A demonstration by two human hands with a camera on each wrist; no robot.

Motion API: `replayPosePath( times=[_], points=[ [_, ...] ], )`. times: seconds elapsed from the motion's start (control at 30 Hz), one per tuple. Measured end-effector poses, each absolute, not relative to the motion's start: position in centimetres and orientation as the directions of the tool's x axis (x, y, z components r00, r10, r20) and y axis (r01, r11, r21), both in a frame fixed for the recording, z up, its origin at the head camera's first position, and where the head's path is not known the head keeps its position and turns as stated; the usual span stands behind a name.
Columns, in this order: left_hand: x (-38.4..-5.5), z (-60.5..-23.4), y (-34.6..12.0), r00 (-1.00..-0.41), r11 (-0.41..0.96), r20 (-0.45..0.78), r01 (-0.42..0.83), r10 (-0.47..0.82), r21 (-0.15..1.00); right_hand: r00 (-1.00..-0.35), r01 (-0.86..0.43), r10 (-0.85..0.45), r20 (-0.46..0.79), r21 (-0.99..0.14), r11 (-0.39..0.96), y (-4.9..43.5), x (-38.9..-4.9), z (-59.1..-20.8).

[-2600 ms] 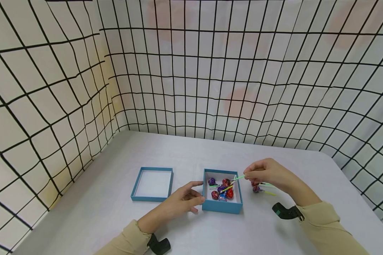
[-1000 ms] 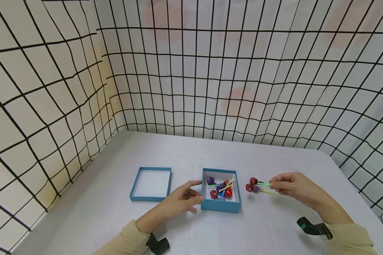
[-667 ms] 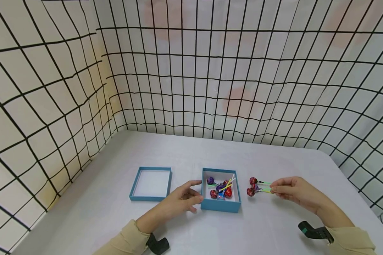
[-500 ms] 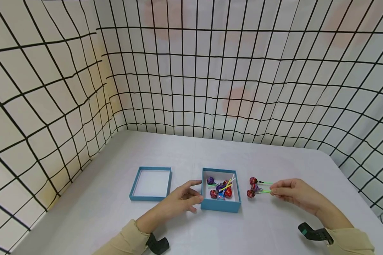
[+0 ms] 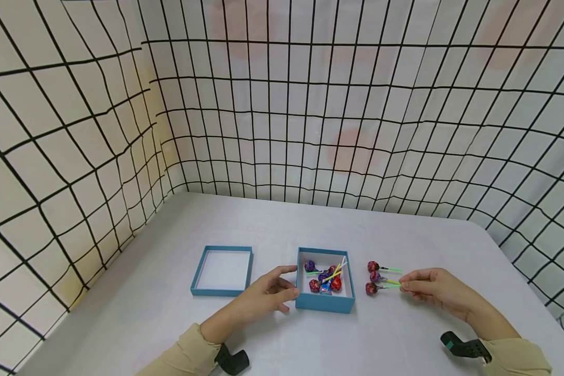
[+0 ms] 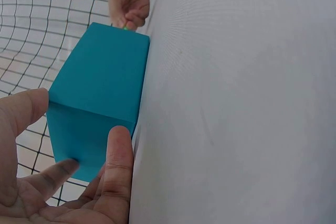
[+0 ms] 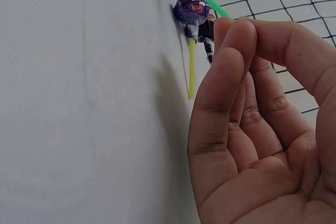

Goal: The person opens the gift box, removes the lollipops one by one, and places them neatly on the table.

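Observation:
In the head view my left hand (image 5: 267,296) steadies the left wall of an open blue box (image 5: 325,303), fingertips touching its side. The left wrist view shows these fingers (image 6: 119,153) fairly straight against the box. Inside the box lie several wrapped lollipops (image 5: 315,285). To its right, three lollipops lie in a row, sticks pointing right: a red one (image 5: 373,266) at the back, a purple one (image 5: 374,277) with a yellow stick, and a red one (image 5: 371,288) in front. My right hand (image 5: 439,292) pinches the front lollipop's green stick end between thumb and finger.
A shallow blue lid (image 5: 223,269) with a white inside lies left of the box. A white cloth covers the table (image 5: 272,224). White walls with a black grid (image 5: 301,120) enclose its back and sides. Each wrist wears a black band (image 5: 465,347).
My right hand has carried a lollipop from above the box to the others on the right, then drawn it slightly toward the front, spreading the row. The left hand stays at the box.

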State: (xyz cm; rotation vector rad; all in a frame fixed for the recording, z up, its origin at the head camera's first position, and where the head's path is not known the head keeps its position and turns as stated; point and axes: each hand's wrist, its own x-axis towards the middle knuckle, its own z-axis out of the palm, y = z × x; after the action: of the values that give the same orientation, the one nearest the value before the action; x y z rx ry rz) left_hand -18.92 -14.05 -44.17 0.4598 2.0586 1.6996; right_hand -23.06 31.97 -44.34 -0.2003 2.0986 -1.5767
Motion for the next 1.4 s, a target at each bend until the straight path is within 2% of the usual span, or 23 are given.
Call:
replayPosePath(
  times=[0.37,0.97,1.4],
  points=[
    [-19.09,-44.28,-14.05,-0.849,0.192,-0.116,-0.017,0.516,0.981,-0.884,0.15,-0.356,-0.303,-0.905,0.399,32.58,-22.84,-44.5],
    [-18.89,-44.09,-14.02,-0.855,0.192,-0.134,-0.041,0.502,0.981,-0.913,0.151,-0.225,-0.339,-0.795,0.588,32.45,-22.99,-44.47],
    [-19.03,-44.24,-14.02,-0.857,0.198,-0.14,-0.045,0.496,0.979,-0.924,0.169,-0.168,-0.342,-0.762,0.625,31.84,-22.95,-44.21]
  ],
)
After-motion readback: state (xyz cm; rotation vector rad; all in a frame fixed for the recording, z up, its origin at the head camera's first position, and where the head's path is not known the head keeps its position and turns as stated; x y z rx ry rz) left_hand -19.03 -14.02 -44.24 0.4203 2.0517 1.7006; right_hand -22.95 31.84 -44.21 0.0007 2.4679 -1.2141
